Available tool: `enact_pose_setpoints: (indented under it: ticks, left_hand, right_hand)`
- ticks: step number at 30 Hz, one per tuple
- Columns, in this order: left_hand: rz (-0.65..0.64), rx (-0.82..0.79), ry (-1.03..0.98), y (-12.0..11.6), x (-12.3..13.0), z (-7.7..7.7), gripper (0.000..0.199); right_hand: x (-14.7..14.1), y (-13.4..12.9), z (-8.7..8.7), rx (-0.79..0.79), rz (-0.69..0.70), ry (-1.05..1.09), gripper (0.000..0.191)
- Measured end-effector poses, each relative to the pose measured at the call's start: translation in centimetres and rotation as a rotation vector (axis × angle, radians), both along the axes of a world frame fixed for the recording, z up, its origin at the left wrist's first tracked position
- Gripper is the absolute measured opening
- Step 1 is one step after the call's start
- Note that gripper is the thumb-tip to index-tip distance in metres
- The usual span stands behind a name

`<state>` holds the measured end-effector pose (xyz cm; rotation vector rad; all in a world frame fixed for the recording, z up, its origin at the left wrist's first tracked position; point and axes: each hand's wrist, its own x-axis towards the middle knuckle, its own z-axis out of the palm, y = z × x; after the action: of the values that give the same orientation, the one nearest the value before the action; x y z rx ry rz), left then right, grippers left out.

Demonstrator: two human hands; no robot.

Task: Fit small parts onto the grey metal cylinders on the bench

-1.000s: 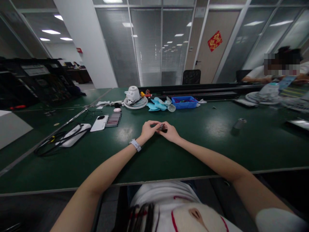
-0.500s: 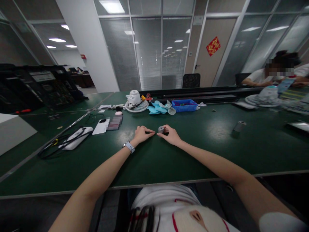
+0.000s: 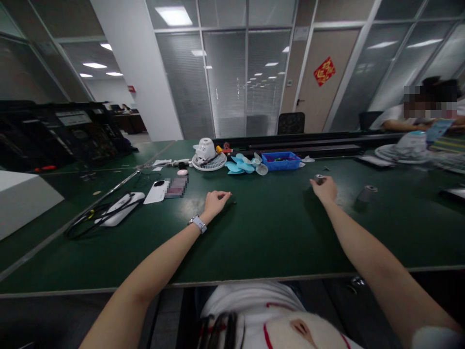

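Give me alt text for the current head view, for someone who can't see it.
A person's right hand grips a small metal cylinder at a green table; the left hand, with a watch, is pinched, any contents unclear. A similar cylinder sits farther right, with blue fan blades, a blue tray and white fan parts behind.

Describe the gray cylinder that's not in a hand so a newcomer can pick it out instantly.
On the long green table, go to the person's right hand. Just to the right of that hand in the picture, a small gray cylinder sits on the tabletop. It stands free, whereas the similar cylinder beside it is in the fingers.
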<state>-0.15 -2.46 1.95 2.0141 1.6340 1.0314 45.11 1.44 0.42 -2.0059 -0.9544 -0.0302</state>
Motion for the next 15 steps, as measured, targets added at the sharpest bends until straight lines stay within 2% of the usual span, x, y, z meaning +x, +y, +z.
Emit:
enact_pose_setpoints:
  ticks: [4, 7, 8, 10, 12, 14, 15]
  left_hand:
    - [-0.002, 0.019, 0.011, 0.2, -0.1, -0.3, 0.037]
    - [0.033, 0.080, -0.071, 0.7, -0.3, -0.8, 0.037]
    - [0.051, 0.096, -0.102, 0.9, -0.3, -1.0, 0.036]
    - [0.093, 0.106, -0.159, 1.1, -0.4, -1.3, 0.035]
    - [0.134, 0.101, -0.198, 1.3, -0.5, -1.4, 0.034]
    - [0.162, 0.098, -0.217, 1.3, -0.6, -1.4, 0.032]
    - [0.167, 0.098, -0.220, 1.3, -0.6, -1.4, 0.031]
  right_hand:
    - [-0.2, -0.3, 0.0, -0.040, -0.029, 0.060, 0.053]
    - [-2.9, -0.8, 1.2, 0.076, -0.088, -0.081, 0.069]
    - [-4.4, -1.2, 1.8, 0.137, -0.060, -0.173, 0.070]
    - [-8.4, -2.1, 2.8, 0.226, 0.149, -0.353, 0.063]
    - [-13.3, -3.5, 3.4, 0.221, 0.534, -0.474, 0.049]
    - [-18.3, -5.1, 3.3, 0.153, 0.953, -0.578, 0.046]
    - [-20.5, -5.8, 3.1, 0.121, 1.095, -0.624, 0.045]
